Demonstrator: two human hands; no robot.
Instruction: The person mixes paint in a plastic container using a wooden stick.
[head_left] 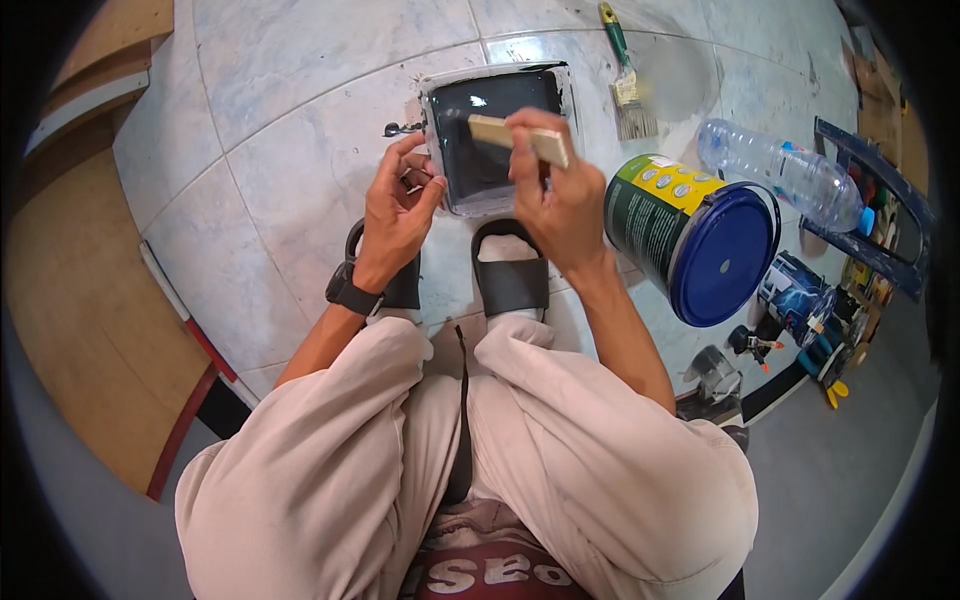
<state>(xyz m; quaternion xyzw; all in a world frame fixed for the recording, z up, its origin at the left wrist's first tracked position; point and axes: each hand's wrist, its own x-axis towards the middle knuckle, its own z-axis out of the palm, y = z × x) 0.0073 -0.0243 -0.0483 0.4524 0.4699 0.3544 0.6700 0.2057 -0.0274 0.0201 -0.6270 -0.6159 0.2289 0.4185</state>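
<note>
A square, paint-smeared container [448, 195] with dark, glossy paint in it stands on the tiles in front of my feet. My left hand [398, 205] is at its left side, fingers curled and thumb against the rim. Over the paint, my right hand [560, 190] grips a flat, pale wooden handle [492, 130]. The handle's far end is blurred, so I cannot make out what kind of tool it is. Just beyond my left fingers lies a small black object [402, 129].
To the right, a paint bucket [650, 215] with a blue lid lies tilted near a clear plastic bottle [780, 170]. A green-handled paintbrush [627, 85] rests behind them. A clear cup [714, 372] and several tools are at far right; wooden boards [100, 300] are at left.
</note>
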